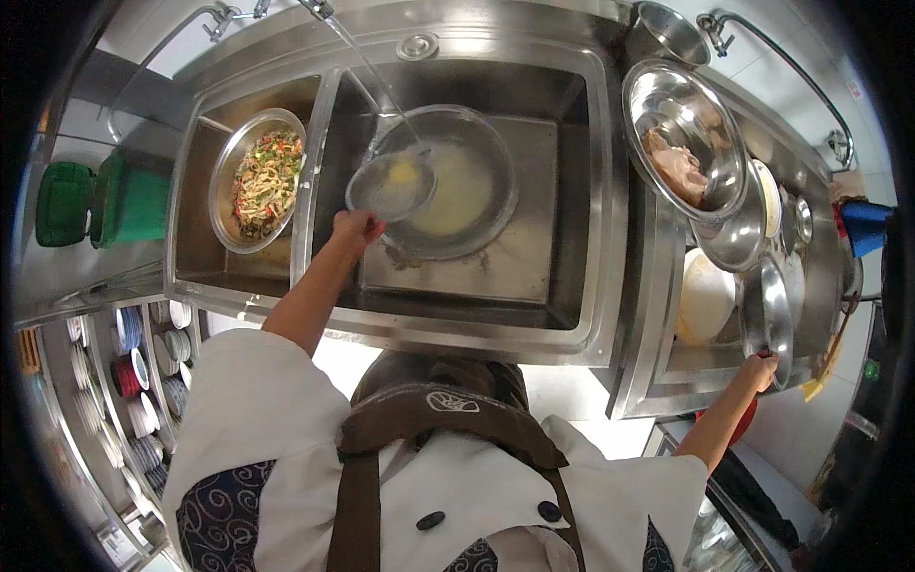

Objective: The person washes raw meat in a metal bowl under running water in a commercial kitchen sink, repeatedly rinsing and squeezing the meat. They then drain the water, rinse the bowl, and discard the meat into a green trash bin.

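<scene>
My left hand [356,227] grips the near rim of a small round bowl [372,187] with something yellow in it. That bowl is over a large round basin [493,214] of cloudy yellowish liquid in the middle sink [525,279]. A thin stream of water [375,75] falls from a faucet [318,7] toward the bowl and basin. Far to the right, my right hand [762,370] holds the rim of a tilted stainless-steel bowl [775,307] at the right-hand sink [704,361]. Beside that bowl lies a white dish [706,293] with yellowish residue.
In the left sink [193,264] stands a metal bowl of chopped mixed food [268,186]. At right, a large steel bowl [643,100] containing pale, meat-like pieces [675,168] rests over more bowls. Stacked plates [139,415] fill racks at lower left, below a green bin [132,204].
</scene>
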Demonstrator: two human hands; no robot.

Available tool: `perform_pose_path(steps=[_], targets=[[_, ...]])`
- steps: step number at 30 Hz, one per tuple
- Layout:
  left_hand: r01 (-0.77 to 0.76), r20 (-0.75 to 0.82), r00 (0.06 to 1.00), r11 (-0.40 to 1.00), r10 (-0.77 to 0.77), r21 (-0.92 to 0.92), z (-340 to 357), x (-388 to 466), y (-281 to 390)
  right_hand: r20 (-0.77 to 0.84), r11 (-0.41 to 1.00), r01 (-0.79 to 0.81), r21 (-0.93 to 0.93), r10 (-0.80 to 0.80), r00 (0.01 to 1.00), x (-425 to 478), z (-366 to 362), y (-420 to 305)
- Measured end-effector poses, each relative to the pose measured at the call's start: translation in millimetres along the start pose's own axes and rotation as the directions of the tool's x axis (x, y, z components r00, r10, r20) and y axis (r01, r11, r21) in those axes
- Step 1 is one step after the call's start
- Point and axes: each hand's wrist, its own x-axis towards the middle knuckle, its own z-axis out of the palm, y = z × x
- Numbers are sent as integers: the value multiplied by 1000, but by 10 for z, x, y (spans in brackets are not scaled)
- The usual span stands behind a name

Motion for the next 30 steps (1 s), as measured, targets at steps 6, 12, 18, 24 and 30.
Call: perform_pose_path(steps=[6,12,18,24,30], targets=[[-53,-48,998,987,46,-151,713,668,-113,447,267,520,-811,-291,846,32,372,463],[-247,-119,962,969,244,-13,975,523,-18,363,936,-36,-351,171,916,338,633,785],[-273,-210,941,962,266,-2,872,609,-3,626,846,-518,128,337,704,532,750,1040],[-560,-24,792,742,610,370,774,435,177,444,950,-122,289,-20,896,-1117,359,170],[-356,57,931,861,361,362,599,748,370,478,783,407,471,-614,629,-2176,-27,-377]])
